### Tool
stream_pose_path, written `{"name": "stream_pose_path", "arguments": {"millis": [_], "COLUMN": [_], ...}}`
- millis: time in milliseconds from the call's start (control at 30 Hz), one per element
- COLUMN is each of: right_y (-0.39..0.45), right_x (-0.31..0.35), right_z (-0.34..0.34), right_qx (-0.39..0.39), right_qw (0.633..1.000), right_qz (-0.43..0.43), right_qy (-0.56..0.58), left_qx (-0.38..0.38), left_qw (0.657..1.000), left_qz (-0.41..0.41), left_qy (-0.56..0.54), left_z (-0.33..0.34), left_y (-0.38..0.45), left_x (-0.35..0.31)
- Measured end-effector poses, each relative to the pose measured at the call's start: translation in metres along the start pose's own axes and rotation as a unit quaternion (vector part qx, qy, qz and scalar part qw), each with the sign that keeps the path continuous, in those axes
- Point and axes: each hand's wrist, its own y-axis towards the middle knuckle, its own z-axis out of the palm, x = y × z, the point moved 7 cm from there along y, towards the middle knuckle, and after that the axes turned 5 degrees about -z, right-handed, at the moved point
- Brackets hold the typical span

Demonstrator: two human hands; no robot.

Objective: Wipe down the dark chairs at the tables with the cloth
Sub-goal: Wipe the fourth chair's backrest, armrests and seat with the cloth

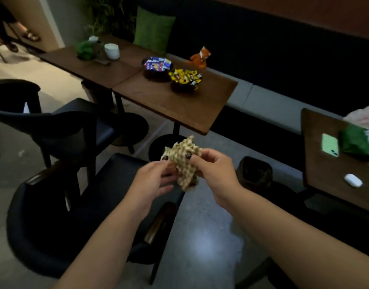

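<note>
Dim café floor (pixel 210 236) is gleaming under me, and both my hands are meeting in mid-air over it. I'm pinching the cloth (pixel 184 163), a crumpled checked rag, between them: my left hand (pixel 152 180) is gripping its near-left edge with thumb and fingers closed, and my right hand (pixel 214 174) is clamping its right side, thumb on top. So the cloth is sitting right in the grip, bunched and sticking up past my fingertips.

Just below and left of the grip, the nearest dark chair (pixel 54 215) is standing with its seat facing me; a second dark chair (pixel 60 130) is waiting farther left, and a third (pixel 12 88) is peeking in at the far-left edge.

Beyond the grip, two bowls are sitting on the wooden table (pixel 179 105): one bowl (pixel 157 68) is holding blue and white packets, the other bowl (pixel 185 82) is holding yellow wrapped sweets. One orange plush fox (pixel 200 58) is sitting behind them. To the right of the grip, one green phone (pixel 330 144) is lying on another table (pixel 325 184).
</note>
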Motion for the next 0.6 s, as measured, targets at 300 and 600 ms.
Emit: {"name": "stream_pose_path", "arguments": {"millis": [300,600], "right_y": [-0.051,-0.095], "right_x": [0.054,0.102], "right_z": [0.043,0.091], "right_qx": [-0.065,-0.290], "right_qw": [0.997,0.951], "right_qz": [-0.031,-0.077], "right_qy": [-0.009,0.069], "left_qx": [0.167,0.178], "left_qw": [0.985,0.984], "left_qz": [-0.006,-0.005], "left_qy": [-0.040,0.003], "left_z": [-0.003,-0.092], "left_y": [-0.024,-0.021], "left_x": [-0.048,-0.067]}}
